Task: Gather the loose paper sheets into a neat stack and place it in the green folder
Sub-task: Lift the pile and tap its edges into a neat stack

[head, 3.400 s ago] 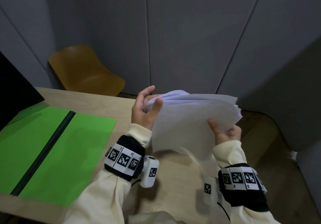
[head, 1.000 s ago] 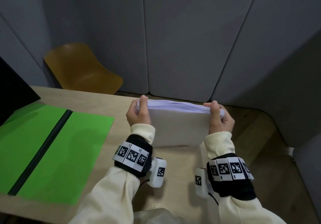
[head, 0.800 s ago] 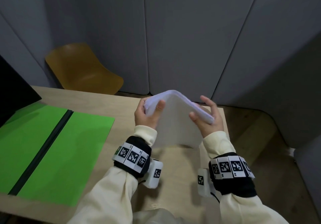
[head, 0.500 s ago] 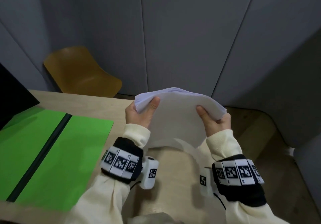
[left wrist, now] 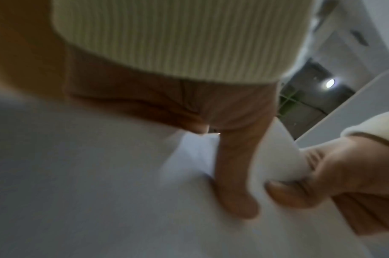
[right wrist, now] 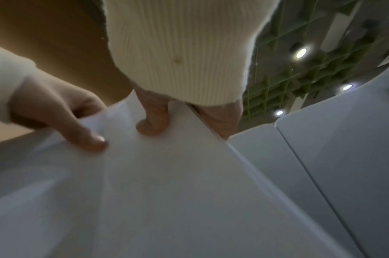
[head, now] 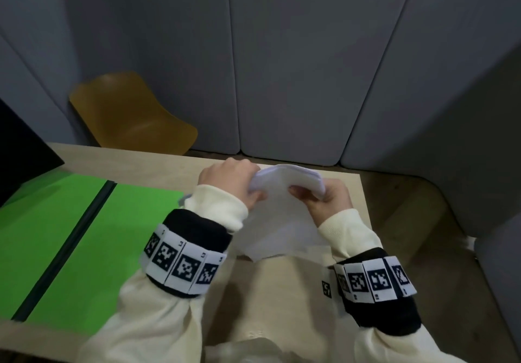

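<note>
- Hands clamp a bowed paper stack (head: 284,210) above the counter (head: 282,292): left hand (head: 228,182) and right hand (head: 328,197) grip its top corners.
- Green folder (head: 93,238) lies open to the left, apart from the stack.

Light wood table (head: 293,300) — open green folder (head: 84,238) flat on left side.

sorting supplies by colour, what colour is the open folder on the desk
Bright green folder with a dark spine down the middle, clearest in the head view.

Both hands pinch the bowed paper stack (left wrist: 101,192), left thumb (left wrist: 233,183) beside right thumb (left wrist: 286,193).
</note>
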Action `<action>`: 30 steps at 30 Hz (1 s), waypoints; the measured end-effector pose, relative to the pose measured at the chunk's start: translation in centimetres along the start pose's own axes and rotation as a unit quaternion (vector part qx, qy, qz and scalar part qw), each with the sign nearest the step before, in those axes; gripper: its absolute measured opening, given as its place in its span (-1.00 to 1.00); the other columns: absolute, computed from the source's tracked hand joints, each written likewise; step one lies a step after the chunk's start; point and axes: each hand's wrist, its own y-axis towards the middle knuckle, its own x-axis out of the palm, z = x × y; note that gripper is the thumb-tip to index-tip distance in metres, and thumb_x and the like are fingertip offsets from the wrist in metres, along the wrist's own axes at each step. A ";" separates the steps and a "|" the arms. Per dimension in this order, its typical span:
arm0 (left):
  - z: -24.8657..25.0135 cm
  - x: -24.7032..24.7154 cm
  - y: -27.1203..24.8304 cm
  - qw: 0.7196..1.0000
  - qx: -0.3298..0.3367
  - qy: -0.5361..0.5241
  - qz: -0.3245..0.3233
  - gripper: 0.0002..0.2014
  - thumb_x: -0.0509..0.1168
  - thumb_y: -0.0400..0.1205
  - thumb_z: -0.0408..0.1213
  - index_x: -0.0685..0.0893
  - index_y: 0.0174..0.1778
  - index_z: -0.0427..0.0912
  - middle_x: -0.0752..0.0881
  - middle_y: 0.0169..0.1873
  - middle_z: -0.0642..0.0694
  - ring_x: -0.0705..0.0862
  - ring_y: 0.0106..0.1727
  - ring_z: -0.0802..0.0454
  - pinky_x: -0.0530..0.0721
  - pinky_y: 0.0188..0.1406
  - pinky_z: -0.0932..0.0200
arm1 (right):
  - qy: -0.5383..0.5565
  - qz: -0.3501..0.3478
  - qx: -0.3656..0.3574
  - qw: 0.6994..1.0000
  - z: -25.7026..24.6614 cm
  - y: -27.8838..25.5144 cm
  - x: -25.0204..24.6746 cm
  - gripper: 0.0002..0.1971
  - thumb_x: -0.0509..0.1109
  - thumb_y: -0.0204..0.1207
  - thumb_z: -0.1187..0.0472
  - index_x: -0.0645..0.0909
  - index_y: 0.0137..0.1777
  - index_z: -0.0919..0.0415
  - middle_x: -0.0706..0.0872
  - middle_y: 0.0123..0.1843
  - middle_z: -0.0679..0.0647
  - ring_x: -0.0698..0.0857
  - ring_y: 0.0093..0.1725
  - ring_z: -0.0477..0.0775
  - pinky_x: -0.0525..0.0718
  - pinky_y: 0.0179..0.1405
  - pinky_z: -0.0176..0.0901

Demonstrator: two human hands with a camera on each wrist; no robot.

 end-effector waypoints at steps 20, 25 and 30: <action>-12.6 5.1 -1.5 0.799 -0.222 -0.559 -0.004 -0.94 0.38 0.55 -0.40 0.72 -0.10 -0.20 0.76 -0.58 0.32 0.72 -0.55 0.38 0.72 -0.38 0.41 | 0.205 -0.078 0.156 0.963 9.8 -0.3 -5.5 -0.23 0.74 -0.28 -0.20 0.70 -0.03 0.14 0.88 -0.21 0.01 0.85 -0.22 -0.03 0.78 -0.27 -0.25; -11.7 8.6 -1.8 0.767 -0.269 -0.583 -0.003 -0.92 0.36 0.57 -0.36 0.73 -0.09 -0.27 0.82 -0.40 0.10 0.76 -0.32 0.08 0.72 -0.08 0.13 | 0.096 0.010 0.137 0.986 8.9 -0.5 -2.5 -0.86 0.43 0.50 0.35 0.67 -0.26 0.15 0.78 -0.52 -0.10 0.73 -0.50 -0.16 0.69 -0.48 -0.33; -9.4 10.3 -1.6 0.727 -0.269 -0.631 0.029 -0.91 0.39 0.55 -0.37 0.67 -0.25 -0.15 0.82 -0.43 0.16 0.75 -0.34 0.09 0.60 -0.09 0.16 | 0.105 0.098 0.081 0.986 7.7 0.4 -2.3 -0.86 0.44 0.44 0.45 0.64 -0.28 0.57 0.66 -0.43 0.05 0.59 -0.39 -0.08 0.59 -0.33 -0.27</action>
